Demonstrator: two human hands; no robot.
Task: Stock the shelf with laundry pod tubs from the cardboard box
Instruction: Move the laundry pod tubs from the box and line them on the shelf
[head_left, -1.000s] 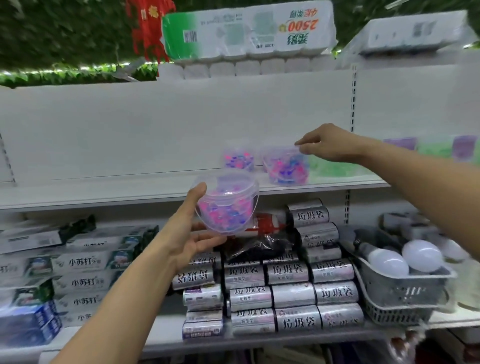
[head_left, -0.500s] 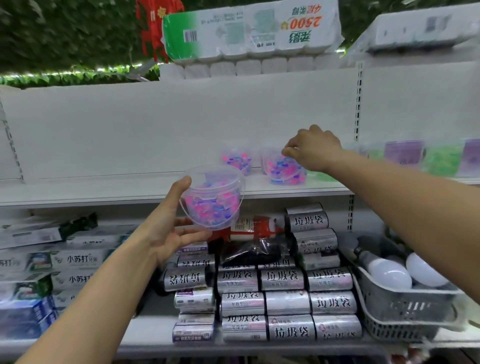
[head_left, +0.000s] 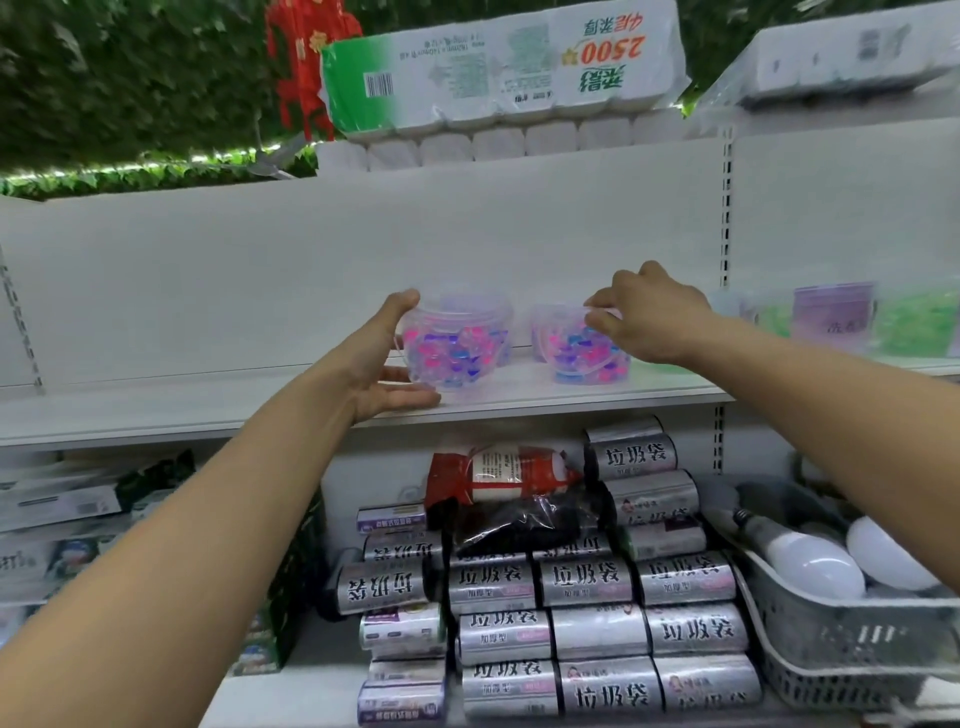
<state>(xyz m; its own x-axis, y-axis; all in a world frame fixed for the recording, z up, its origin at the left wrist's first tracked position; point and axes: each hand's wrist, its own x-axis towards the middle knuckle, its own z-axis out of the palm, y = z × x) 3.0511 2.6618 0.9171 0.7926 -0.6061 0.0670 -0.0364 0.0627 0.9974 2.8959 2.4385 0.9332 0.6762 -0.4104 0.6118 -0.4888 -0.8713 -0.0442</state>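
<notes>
Lower shelf, nearest the viewer: silver-wrapped rolls of bin bags (head_left: 592, 631) stacked in rows, smooth foil-like sleeves, cylinders laid on their sides so the printed labels face out. A red-and-white pouch (head_left: 504, 475) and a crumpled black bag (head_left: 524, 525) lie loose on top. Toward the right edge, a grey slotted plastic basket (head_left: 831, 670) keeps round white light bulbs (head_left: 815, 564) from rolling.

Middle shelf (head_left: 156, 410), white painted metal, near its front edge: left hand (head_left: 382, 364) grips a clear tub of laundry pods (head_left: 454, 343), thumb up along the rim, fingers under the base. The tub looks just seated or about to be; I cannot tell if the base rests fully. Pink, blue and purple pods show through the thin glossy wall; round shape, slight taper, snap lid.

Just beside it to the right, apart by a small gap, a second tub (head_left: 576, 348) stands on the shelf. Right hand (head_left: 647, 325) curls over its rim, fingers pinching the lid edge, likely squaring it into a row.

Further right, blurred green and purple packs (head_left: 872, 322).

Top shelf: wrapped tissue-roll pack (head_left: 504, 67), soft film. Cardboard box not in view.
</notes>
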